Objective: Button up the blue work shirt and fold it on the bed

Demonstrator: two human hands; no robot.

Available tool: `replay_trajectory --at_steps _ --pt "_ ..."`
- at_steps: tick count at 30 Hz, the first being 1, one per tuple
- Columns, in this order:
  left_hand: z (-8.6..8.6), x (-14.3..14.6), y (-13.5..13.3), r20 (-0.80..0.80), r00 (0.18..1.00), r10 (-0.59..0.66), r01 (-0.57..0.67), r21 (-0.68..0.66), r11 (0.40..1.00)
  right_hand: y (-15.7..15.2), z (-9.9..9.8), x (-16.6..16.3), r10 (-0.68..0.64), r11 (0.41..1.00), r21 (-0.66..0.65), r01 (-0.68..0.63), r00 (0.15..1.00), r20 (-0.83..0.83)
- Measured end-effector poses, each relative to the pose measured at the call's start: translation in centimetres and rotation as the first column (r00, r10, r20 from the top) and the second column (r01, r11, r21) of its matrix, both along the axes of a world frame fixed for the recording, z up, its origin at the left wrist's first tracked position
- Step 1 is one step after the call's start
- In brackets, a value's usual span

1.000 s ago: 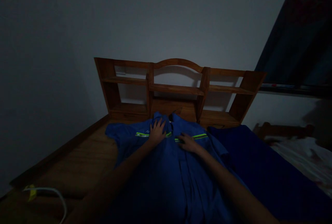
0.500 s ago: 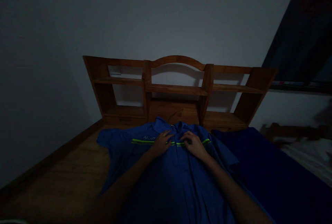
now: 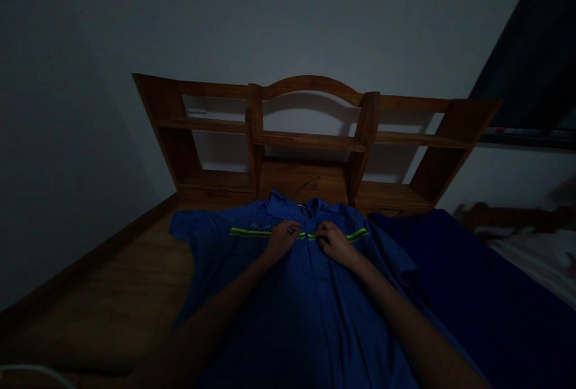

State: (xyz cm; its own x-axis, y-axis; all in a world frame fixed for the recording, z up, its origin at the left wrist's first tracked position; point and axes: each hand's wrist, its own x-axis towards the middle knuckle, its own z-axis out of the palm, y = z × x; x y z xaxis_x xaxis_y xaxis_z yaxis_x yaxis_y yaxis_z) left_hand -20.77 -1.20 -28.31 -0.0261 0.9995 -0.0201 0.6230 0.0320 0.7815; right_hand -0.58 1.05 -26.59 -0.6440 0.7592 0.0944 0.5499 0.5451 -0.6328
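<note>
A blue short-sleeved shirt [image 3: 270,293] lies spread out face up, its collar pointing away from me. A yellow-green stripe crosses its chest, with pale lettering above the stripe on the left. My left hand [image 3: 283,240] rests at the stripe just left of the front placket, fingers curled in on the fabric. Right of the placket, my right hand [image 3: 335,243] is bent over the same stripe, fingertips pinched at the cloth. Dim light hides exactly how much fabric each hand grips.
Behind the collar stands a wooden headboard with shelves [image 3: 310,140] against a pale wall. Bare wooden boards [image 3: 121,281] lie at the left, dark blue cloth [image 3: 468,287] at the right. A pale curved object [image 3: 38,368] shows at the lower left.
My view has tipped down slightly. My left hand's fingers, previously more extended, are now curled in at the stripe. The right hand's fingers have drawn closer together near the placket.
</note>
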Motion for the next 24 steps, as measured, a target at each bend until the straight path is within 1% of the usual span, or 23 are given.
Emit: replay_trajectory --at_steps 2,5,8,11,17,20,24 --pt "0.0 0.0 0.0 0.023 1.0 -0.018 0.018 -0.01 1.0 0.2 0.0 -0.1 0.001 1.0 -0.002 -0.001 0.999 -0.035" --pt "0.0 0.0 0.3 0.075 0.997 -0.035 0.038 -0.038 0.999 1.3 0.4 -0.1 -0.051 0.997 -0.062 0.042 0.989 -0.138" --pt "0.0 0.0 0.5 0.115 0.993 -0.04 0.046 -0.054 0.997 2.5 0.7 -0.3 -0.136 0.986 -0.131 0.104 0.953 -0.269" --pt "-0.1 0.1 0.6 0.141 0.989 -0.044 0.051 -0.049 0.997 2.4 0.4 -0.6 -0.182 0.976 -0.178 0.124 0.915 -0.359" --pt "0.3 0.6 0.1 0.284 0.958 -0.029 0.047 -0.057 0.997 0.5 -1.2 -1.5 -0.171 0.972 -0.221 0.085 0.898 -0.405" --pt "0.9 0.9 -0.2 0.297 0.955 -0.022 0.034 -0.035 0.999 0.1 -1.1 -1.7 -0.178 0.969 -0.232 0.085 0.892 -0.416" --pt "1.4 1.3 -0.5 0.336 0.941 -0.03 0.028 0.01 1.0 -0.1 -0.5 -1.6 -0.194 0.971 -0.208 0.116 0.892 -0.409"
